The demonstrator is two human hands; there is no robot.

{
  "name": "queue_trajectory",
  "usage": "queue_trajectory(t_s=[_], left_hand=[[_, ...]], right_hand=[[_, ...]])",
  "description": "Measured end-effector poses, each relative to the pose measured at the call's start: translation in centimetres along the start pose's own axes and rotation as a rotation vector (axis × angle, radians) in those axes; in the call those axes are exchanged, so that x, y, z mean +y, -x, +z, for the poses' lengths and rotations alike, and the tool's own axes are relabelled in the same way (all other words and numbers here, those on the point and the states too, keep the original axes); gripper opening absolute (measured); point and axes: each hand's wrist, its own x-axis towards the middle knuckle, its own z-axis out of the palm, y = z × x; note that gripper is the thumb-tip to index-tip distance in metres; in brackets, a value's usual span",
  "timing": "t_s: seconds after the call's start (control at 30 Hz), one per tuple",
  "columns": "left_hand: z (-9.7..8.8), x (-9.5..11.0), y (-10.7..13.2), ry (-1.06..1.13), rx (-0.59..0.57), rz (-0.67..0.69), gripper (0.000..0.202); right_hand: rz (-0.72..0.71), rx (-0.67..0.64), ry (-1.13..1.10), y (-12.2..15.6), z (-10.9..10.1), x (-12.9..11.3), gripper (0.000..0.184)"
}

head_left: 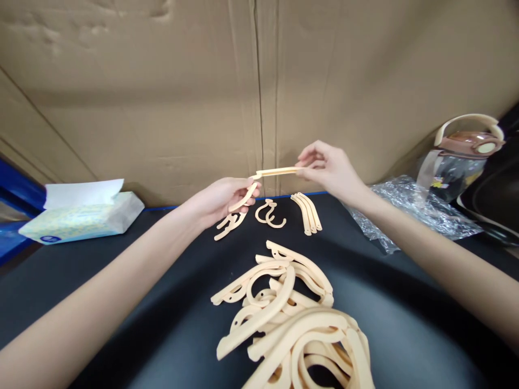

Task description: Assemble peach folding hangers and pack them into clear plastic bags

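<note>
Between thumb and fingers, my left hand (221,200) grips a cream curved plastic hanger arm (245,199). My right hand (330,166) pinches the far end of a straight-looking cream hanger arm (278,171), whose other end meets the piece at my left fingertips. Whether the two are joined there I cannot tell. Below my left hand lie several short hanger pieces (230,224). Loose hanger hooks (270,214) rest in the middle, and a row of curved arms (307,213) lies below my right hand. Nearer me is a heap of folded hangers (292,313).
A tissue pack (85,218) sits at the left on the black table (170,313). Crumpled clear plastic wrap (409,210) and a drinking bottle (458,156) stand at the right. A cardboard wall (182,108) rises along the back.
</note>
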Motion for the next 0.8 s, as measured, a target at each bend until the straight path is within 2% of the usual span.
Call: queue_trajectory(t_s=[0.13, 0.27, 0.4, 0.53, 0.67, 0.8], left_hand=[[0.9, -0.4, 0.6, 0.031, -0.003, -0.060, 0.037], [2.8, -0.8, 1.4, 0.021, -0.001, -0.114, 0.037], [4.2, -0.7, 2.0, 0.003, 0.048, -0.119, 0.037], [4.0, 0.2, 2.4, -0.011, 0.141, -0.087, 0.037], [3.7, 0.7, 2.8, -0.053, 0.157, -0.089, 0.037], [4.5, 0.1, 3.0, -0.126, 0.170, -0.056, 0.036]], right_hand=[[-0.159, -0.178, 0.264, 1.5, 0.8, -2.4, 0.012], [-0.221, -0.316, 0.458, 2.9, 2.4, -4.5, 0.015], [-0.201, -0.313, 0.564, 3.6, 3.4, -5.4, 0.021], [-0.173, -0.284, 0.606, 3.8, 3.1, -5.6, 0.025], [-0.191, -0.285, 0.600, 3.8, 3.0, -5.8, 0.021], [-0.193, -0.304, 0.529, 3.6, 3.6, -5.6, 0.020]])
